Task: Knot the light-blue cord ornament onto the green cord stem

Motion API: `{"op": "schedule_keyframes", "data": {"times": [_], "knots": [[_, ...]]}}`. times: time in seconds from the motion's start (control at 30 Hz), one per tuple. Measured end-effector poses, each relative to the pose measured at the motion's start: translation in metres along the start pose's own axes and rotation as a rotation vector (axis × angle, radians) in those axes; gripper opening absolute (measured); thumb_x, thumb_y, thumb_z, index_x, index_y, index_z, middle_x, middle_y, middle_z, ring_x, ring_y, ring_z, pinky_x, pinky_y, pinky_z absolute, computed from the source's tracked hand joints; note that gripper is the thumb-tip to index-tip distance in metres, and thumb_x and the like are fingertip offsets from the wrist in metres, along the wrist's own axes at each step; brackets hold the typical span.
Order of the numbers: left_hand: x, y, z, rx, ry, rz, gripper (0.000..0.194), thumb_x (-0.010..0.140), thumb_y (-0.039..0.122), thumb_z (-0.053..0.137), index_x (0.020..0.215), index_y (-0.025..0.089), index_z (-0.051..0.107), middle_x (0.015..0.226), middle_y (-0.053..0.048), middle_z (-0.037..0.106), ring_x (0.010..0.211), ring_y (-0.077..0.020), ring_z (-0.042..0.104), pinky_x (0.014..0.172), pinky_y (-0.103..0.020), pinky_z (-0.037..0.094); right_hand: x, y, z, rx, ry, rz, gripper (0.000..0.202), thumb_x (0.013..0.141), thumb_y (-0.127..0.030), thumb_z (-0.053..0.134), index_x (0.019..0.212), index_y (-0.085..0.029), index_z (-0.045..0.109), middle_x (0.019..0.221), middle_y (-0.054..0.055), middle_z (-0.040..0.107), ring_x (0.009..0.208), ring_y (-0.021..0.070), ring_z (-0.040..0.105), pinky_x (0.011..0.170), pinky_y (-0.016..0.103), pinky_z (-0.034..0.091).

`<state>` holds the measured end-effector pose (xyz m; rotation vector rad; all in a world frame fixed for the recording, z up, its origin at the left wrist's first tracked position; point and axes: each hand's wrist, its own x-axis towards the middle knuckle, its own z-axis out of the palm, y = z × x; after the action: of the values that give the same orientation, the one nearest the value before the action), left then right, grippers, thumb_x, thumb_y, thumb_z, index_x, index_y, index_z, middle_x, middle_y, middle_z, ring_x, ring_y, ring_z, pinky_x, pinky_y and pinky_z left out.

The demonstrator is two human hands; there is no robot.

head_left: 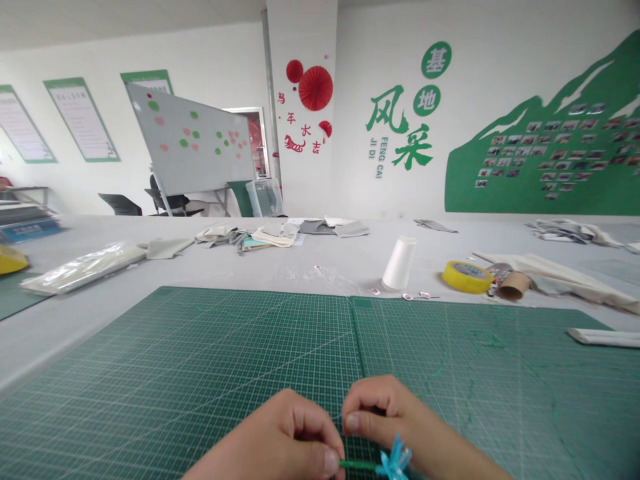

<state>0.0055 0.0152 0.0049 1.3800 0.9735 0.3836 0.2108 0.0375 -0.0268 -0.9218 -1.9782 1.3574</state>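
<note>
Near the bottom centre, my left hand point(295, 437) pinches the end of a thin green stem point(359, 465). At the stem's right end is a light blue flower-like piece point(395, 459) with narrow, spiky petals, partly cut off by the lower edge. Just above the stem, my right hand point(383, 413) has its thumb and index finger curled together; whatever they hold, if anything, is too small to make out. Both hands are over the seam between two green cutting mats point(250, 347). Loose green thread point(470, 380) trails across the right mat.
Behind the mats stand a white thread cone point(400, 263), a yellow tape roll point(467, 277) and a brown cardboard tube point(513, 285). Fabric pieces point(277, 233) lie farther back. A plastic-wrapped bundle point(85, 267) is at left, a white rolled strip point(605, 337) at right.
</note>
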Motion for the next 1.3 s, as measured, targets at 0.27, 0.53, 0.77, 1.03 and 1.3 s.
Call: {"op": "schedule_keyframes", "data": {"times": [0.27,0.53,0.77,1.03,1.3], "knots": [[-0.001,0.002,0.007,0.278,0.035,-0.056,0.016,0.067,0.012,0.052,0.057,0.019,0.063,0.051,0.007,0.045,0.049,-0.0088,0.036,0.052,-0.021,0.028,-0.001,-0.003,-0.001,0.032,-0.074,0.069,0.016,0.081,-0.019,0.059,0.066,-0.014,0.063,0.058,-0.006,0.045,0.055,0.0087,0.036,0.051,0.020,0.028],[0.005,-0.004,0.009,0.313,0.100,-0.105,0.015,0.065,0.012,0.053,0.056,0.017,0.063,0.051,0.007,0.047,0.051,-0.0095,0.040,0.049,-0.021,0.027,-0.004,-0.021,0.011,-0.369,0.081,-0.004,0.018,0.076,-0.005,0.056,0.062,-0.015,0.060,0.058,-0.005,0.049,0.056,0.0087,0.044,0.052,0.020,0.030],[0.013,-0.014,0.003,0.330,0.193,-0.021,0.022,0.067,0.014,0.046,0.059,0.017,0.066,0.048,0.004,0.055,0.049,-0.0112,0.046,0.054,-0.023,0.034,-0.009,-0.017,0.018,-0.745,0.167,-0.310,0.023,0.082,-0.010,0.046,0.066,-0.017,0.061,0.060,-0.001,0.060,0.052,0.0103,0.051,0.049,0.023,0.029],[0.015,-0.011,-0.003,0.276,0.396,0.016,0.020,0.078,0.026,0.050,0.067,0.016,0.064,0.052,0.002,0.059,0.051,-0.0127,0.045,0.055,-0.024,0.033,-0.006,-0.005,0.028,-1.018,0.383,-0.567,0.028,0.077,-0.007,0.038,0.054,-0.019,0.050,0.047,-0.002,0.050,0.038,0.0113,0.042,0.042,0.029,0.016],[0.014,-0.007,-0.005,0.180,0.469,0.011,0.022,0.081,0.031,0.050,0.066,0.018,0.060,0.057,0.003,0.061,0.045,-0.0102,0.034,0.050,-0.024,0.027,-0.007,-0.012,0.026,-1.080,0.383,-0.506,0.026,0.072,-0.003,0.037,0.057,-0.019,0.051,0.049,-0.002,0.051,0.039,0.0116,0.044,0.043,0.029,0.019]]}}
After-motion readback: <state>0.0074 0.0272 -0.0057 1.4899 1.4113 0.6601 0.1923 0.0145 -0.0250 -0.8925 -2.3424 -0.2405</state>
